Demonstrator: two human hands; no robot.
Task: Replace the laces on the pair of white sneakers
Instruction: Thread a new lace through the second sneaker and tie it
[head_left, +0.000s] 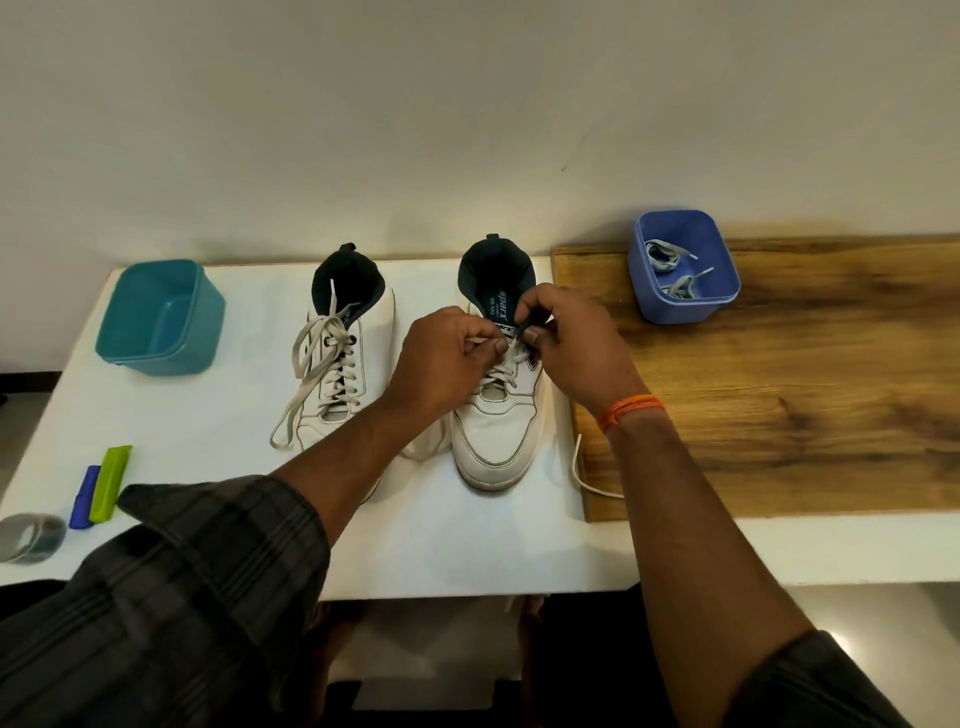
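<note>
I am working at the top eyelets of the right sneaker (496, 415), which stands on the white bench (467, 540) with its toe toward me and its collar at the far side. My left hand (447, 358) has its grip curled, thumb and forefinger pinching the lace (511, 358) just above the upper eyelets; my right hand (569, 348) is curled too, pinching the tongue or the lace beside it, I cannot tell which. The left sneaker (343, 364) stands just to the left, laced, with loose ends trailing toward the near-left. I judge this shoe is mid-lacing or mid-unlacing; the next move calls for a small, steady pull through one eyelet without tipping the shoe. One lace end (584, 475) lies over the edge of the wooden board (779, 389) on the right, so I should not snag it. The blue tub (680, 267) with laces inside sits far right, the teal tub (156, 317) far left; open room lies near me, up to the bench's near edge.
</note>
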